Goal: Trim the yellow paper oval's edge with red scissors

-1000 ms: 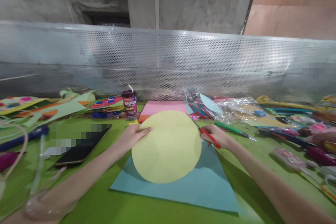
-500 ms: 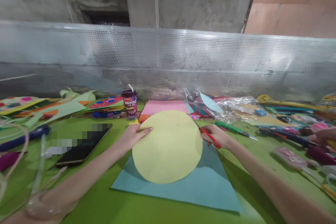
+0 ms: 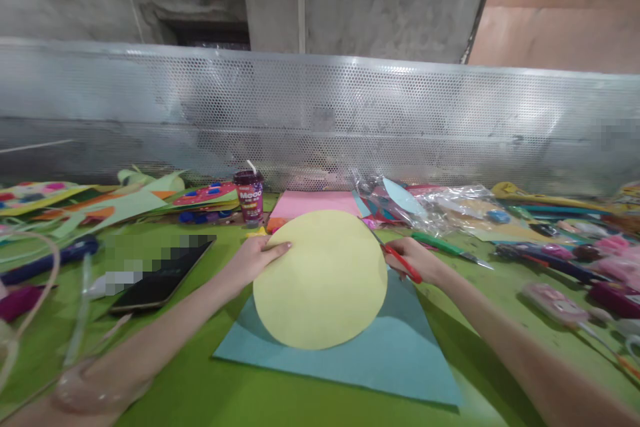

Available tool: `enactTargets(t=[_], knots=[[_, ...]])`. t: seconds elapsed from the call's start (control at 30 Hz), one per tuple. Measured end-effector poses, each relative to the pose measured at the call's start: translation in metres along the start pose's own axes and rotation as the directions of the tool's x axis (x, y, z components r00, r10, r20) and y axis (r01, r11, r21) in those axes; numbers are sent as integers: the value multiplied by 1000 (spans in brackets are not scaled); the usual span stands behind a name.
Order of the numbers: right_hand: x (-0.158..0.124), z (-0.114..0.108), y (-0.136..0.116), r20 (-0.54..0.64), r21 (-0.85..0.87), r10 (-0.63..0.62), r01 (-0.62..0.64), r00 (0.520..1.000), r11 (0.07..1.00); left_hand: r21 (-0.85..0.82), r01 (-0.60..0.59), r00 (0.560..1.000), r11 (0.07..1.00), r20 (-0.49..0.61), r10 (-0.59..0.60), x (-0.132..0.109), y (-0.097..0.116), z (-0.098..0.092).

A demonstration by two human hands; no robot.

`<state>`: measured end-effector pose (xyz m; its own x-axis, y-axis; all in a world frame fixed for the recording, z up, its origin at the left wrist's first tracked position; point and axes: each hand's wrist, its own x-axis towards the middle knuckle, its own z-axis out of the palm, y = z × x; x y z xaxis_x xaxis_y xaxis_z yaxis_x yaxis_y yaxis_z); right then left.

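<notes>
A large pale yellow paper circle (image 3: 320,280) is held up over a blue sheet of paper (image 3: 400,360) on the green table. My left hand (image 3: 257,257) pinches the circle's left edge, thumb on top and the other fingers beneath. At the opposite edge, my right hand (image 3: 407,257) grips red-handled scissors (image 3: 404,263). Their blades lie along the circle's upper right rim, partly hidden by the paper, so I cannot tell whether they touch it. Behind the circle lies a pink sheet (image 3: 320,201).
A purple drink cup (image 3: 249,200) with a straw stands at the back. A phone (image 3: 165,280) lies left of my arm. Green-handled scissors (image 3: 453,249) rest on the right, near clear plastic packaging (image 3: 450,203). A perforated metal panel (image 3: 320,113) runs behind the table (image 3: 185,387).
The whole view has shifted very slightly. Both hands, the yellow circle and the red scissors keep nearly the same positions.
</notes>
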<state>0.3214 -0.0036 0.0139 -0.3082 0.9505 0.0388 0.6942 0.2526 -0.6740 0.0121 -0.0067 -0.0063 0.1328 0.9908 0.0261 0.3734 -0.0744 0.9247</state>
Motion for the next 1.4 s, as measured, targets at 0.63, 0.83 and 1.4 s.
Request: enactTargets(t=[0.63, 0.83, 1.4], knots=[[0, -6, 2, -17, -7, -17, 17, 1000, 1000, 37, -15, 1000, 999, 17, 14, 2, -2, 0], [-1, -4, -2, 8, -46, -31, 31, 999, 998, 11, 6, 999, 1000, 34, -6, 1, 0, 1], [-2, -5, -5, 4, -154, -37, 37, 999, 987, -7, 7, 1000, 1000, 22, -7, -1, 2, 1]])
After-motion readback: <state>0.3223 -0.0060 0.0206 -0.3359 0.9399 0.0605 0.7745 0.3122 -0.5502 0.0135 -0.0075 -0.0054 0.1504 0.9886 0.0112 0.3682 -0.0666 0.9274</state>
